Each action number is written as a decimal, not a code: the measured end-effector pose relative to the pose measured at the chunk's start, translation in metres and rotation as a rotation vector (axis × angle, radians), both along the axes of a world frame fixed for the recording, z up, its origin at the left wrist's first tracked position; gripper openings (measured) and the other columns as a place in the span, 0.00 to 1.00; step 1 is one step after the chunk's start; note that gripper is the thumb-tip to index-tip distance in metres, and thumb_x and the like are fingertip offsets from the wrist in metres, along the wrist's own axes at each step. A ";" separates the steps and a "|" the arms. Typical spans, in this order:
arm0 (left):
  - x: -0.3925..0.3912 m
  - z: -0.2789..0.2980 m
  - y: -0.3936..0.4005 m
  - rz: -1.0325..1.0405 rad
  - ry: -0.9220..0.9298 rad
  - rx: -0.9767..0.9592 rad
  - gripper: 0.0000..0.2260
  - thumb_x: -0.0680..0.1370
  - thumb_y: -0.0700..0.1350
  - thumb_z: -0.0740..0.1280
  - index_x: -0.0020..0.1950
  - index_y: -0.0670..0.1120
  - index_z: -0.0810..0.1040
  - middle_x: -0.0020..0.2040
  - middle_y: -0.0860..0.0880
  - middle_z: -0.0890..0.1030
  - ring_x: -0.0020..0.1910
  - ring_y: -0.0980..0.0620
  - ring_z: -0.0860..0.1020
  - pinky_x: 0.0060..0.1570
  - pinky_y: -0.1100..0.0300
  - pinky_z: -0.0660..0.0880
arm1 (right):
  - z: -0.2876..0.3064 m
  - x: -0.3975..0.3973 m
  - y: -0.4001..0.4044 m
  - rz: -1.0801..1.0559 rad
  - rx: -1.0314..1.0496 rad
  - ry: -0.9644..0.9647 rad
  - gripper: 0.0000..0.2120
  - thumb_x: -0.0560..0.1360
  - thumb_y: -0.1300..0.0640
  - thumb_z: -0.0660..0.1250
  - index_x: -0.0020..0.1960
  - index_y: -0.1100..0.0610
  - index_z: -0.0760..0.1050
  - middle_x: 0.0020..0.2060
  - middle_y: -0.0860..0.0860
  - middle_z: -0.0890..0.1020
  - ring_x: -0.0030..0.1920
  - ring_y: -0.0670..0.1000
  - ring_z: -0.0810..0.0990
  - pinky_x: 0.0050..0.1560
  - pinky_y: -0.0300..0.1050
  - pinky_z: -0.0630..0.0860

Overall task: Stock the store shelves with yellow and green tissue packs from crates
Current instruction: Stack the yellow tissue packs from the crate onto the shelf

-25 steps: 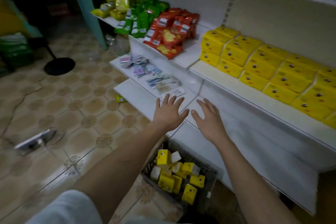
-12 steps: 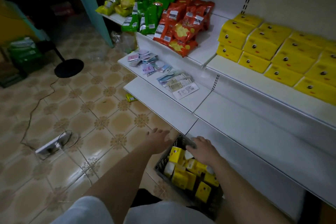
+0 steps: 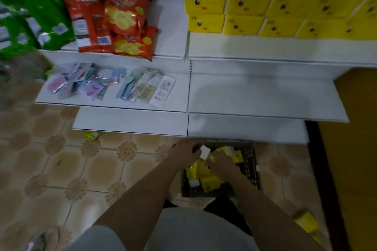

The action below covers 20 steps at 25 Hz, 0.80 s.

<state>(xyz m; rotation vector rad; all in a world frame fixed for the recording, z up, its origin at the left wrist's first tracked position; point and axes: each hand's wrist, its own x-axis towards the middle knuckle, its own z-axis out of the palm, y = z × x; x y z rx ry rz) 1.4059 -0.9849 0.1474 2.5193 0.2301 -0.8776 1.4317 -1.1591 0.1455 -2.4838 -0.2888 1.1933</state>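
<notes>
A black crate (image 3: pixel 251 166) on the floor below the shelves holds several small yellow tissue packs (image 3: pixel 210 182). My left hand (image 3: pixel 186 150) is at the crate's far left corner and grips a pack by its white end (image 3: pixel 205 152). Inside the crate, my right hand (image 3: pixel 221 161) has its fingers curled down round a yellow pack among the others; blur hides the details. Rows of large yellow tissue packs (image 3: pixel 265 6) fill the upper right shelf. Beneath them, the middle right shelf (image 3: pixel 265 96) and the lowest shelf (image 3: pixel 244 126) are bare.
Red snack bags (image 3: pixel 114 12) and green bags (image 3: pixel 30 6) fill the upper left shelf. Flat sachets (image 3: pixel 110 85) lie on the middle left shelf. One yellow pack (image 3: pixel 92 135) lies on the tiled floor under the shelf and another (image 3: pixel 306 222) at lower right. A yellow wall (image 3: pixel 357 138) stands on the right.
My view has dropped and turned to face the shelves. My left hand moved from the floor beside the crate into it and took hold of a pack. The right hand stays among the packs.
</notes>
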 end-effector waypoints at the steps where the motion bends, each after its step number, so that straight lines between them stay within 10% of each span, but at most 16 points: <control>1: -0.006 -0.006 0.008 -0.046 0.047 -0.025 0.25 0.81 0.59 0.54 0.76 0.54 0.61 0.74 0.47 0.67 0.73 0.43 0.63 0.70 0.45 0.63 | -0.005 -0.013 0.007 -0.108 -0.002 0.052 0.26 0.82 0.47 0.57 0.75 0.59 0.61 0.72 0.59 0.66 0.69 0.60 0.68 0.66 0.53 0.68; 6: -0.008 -0.006 0.038 -0.292 0.188 -0.011 0.26 0.80 0.57 0.56 0.78 0.53 0.59 0.76 0.44 0.65 0.74 0.43 0.63 0.70 0.52 0.63 | -0.036 -0.065 0.015 -0.546 0.100 0.217 0.23 0.80 0.47 0.60 0.70 0.58 0.68 0.66 0.55 0.72 0.65 0.59 0.72 0.62 0.52 0.71; 10: 0.017 -0.023 0.008 -0.332 0.239 -0.119 0.27 0.81 0.54 0.57 0.78 0.47 0.59 0.75 0.44 0.65 0.72 0.44 0.66 0.66 0.58 0.64 | -0.063 -0.086 -0.004 -0.955 0.254 0.265 0.10 0.81 0.54 0.61 0.49 0.61 0.73 0.41 0.58 0.74 0.40 0.55 0.72 0.43 0.57 0.69; 15: 0.030 -0.131 -0.024 -0.174 0.330 -0.165 0.19 0.81 0.46 0.63 0.71 0.44 0.67 0.63 0.46 0.75 0.57 0.45 0.74 0.52 0.55 0.70 | -0.121 -0.078 -0.019 -1.421 0.370 0.399 0.19 0.82 0.57 0.59 0.62 0.73 0.70 0.56 0.73 0.73 0.45 0.63 0.74 0.46 0.59 0.70; 20: 0.044 -0.302 -0.035 -0.127 0.323 -0.148 0.27 0.76 0.40 0.70 0.74 0.42 0.65 0.68 0.42 0.73 0.67 0.43 0.72 0.59 0.58 0.68 | -0.275 -0.081 -0.003 -1.755 0.387 0.537 0.09 0.81 0.58 0.60 0.54 0.63 0.75 0.55 0.62 0.78 0.50 0.57 0.78 0.53 0.51 0.76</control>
